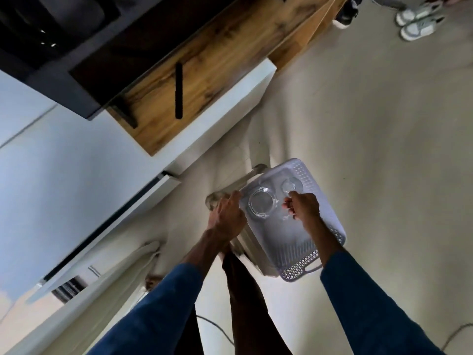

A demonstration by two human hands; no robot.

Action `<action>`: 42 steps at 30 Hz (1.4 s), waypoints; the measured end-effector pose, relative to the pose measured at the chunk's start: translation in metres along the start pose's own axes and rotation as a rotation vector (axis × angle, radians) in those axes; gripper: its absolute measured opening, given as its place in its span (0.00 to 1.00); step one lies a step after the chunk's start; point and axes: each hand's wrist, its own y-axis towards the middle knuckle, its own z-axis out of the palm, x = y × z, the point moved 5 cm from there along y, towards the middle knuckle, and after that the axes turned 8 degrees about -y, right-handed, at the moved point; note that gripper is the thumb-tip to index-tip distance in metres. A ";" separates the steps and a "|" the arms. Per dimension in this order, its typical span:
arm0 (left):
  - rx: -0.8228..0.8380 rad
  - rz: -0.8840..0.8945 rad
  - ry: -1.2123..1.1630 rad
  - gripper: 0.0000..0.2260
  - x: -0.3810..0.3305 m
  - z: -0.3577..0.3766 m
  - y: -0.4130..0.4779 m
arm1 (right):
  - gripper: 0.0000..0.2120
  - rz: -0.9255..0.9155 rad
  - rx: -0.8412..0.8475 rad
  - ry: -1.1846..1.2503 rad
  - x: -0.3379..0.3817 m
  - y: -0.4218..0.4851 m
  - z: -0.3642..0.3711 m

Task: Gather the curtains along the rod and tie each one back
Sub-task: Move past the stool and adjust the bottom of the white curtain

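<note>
**Both Hands at a Basket, Curtain Off to the Side**

Head view: the person looked steeply down at a white perforated basket (330, 221) holding a large glass dish (262, 204) and, beside it, a small glass dish (291, 186). The left hand (225, 213) had its fingers curled over the basket's left rim, gripping it. The right hand (303, 208) hovered over the basket's middle with its fingers curled in and its thumb at the small dish's edge. Blur and glare hid whether it actually held anything. Both forearms wore blue sleeves (371, 303).

The cream curtain (120, 283) hung in loose folds at the lower left, beside the left sleeve and well apart from both hands, neither of which touched it. A wooden cabinet (192, 80) ran across the upper frame, and a pair of pale shoes (419, 19) stood on the floor at the top right.
</note>
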 end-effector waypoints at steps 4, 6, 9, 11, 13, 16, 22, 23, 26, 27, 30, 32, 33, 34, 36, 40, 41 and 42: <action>0.024 -0.018 -0.012 0.16 0.001 0.003 0.000 | 0.14 0.083 0.065 0.042 -0.004 0.021 0.012; 0.056 -0.035 -0.003 0.18 0.011 0.008 0.000 | 0.14 0.107 0.075 0.040 -0.009 0.028 0.014; 0.061 -0.036 -0.004 0.19 0.022 0.010 -0.001 | 0.14 0.139 0.092 0.043 -0.014 0.033 0.020; 0.044 -0.045 -0.007 0.20 0.027 0.011 -0.001 | 0.14 0.139 0.090 0.037 -0.015 0.037 0.020; 0.025 -0.066 -0.021 0.20 0.035 0.010 -0.001 | 0.15 0.126 0.094 0.029 -0.015 0.039 0.023; -0.001 -0.079 -0.036 0.20 0.046 0.008 -0.003 | 0.18 0.109 0.091 0.032 -0.015 0.041 0.028; -0.008 -0.083 -0.041 0.17 0.064 0.003 -0.011 | 0.18 0.092 -0.070 0.035 -0.015 0.022 0.028; -0.011 -0.081 -0.042 0.17 0.067 0.002 -0.013 | 0.17 0.089 -0.098 0.017 -0.015 0.018 0.029; -0.052 -0.102 -0.056 0.18 0.077 -0.006 -0.020 | 0.14 0.043 -0.160 -0.074 -0.014 0.007 0.036; -0.065 -0.112 -0.059 0.18 0.082 -0.010 -0.023 | 0.14 -0.001 -0.181 -0.145 -0.012 0.002 0.040; -0.091 -0.103 -0.062 0.18 0.097 -0.023 -0.032 | 0.13 -0.207 -0.184 -0.239 0.006 -0.035 0.062; -0.112 -0.112 -0.069 0.17 0.114 -0.033 -0.040 | 0.13 -0.314 -0.156 -0.266 0.019 -0.062 0.085; -0.125 -0.126 -0.076 0.17 0.124 -0.039 -0.045 | 0.13 -0.359 -0.133 -0.288 0.026 -0.075 0.100; -0.138 -0.143 -0.083 0.16 0.134 -0.045 -0.050 | 0.13 -0.418 -0.104 -0.298 0.032 -0.088 0.116; -0.154 -0.185 -0.089 0.17 0.157 -0.057 -0.061 | 0.15 -0.496 -0.045 -0.315 0.042 -0.112 0.151; -0.203 -0.238 -0.086 0.16 0.205 -0.086 -0.089 | 0.11 -0.597 0.106 -0.386 0.063 -0.168 0.224; -0.222 -0.257 -0.089 0.16 0.219 -0.095 -0.098 | 0.11 -0.616 0.143 -0.407 0.067 -0.182 0.244; -0.241 -0.285 -0.094 0.16 0.234 -0.103 -0.106 | 0.11 -0.641 0.179 -0.425 0.071 -0.194 0.262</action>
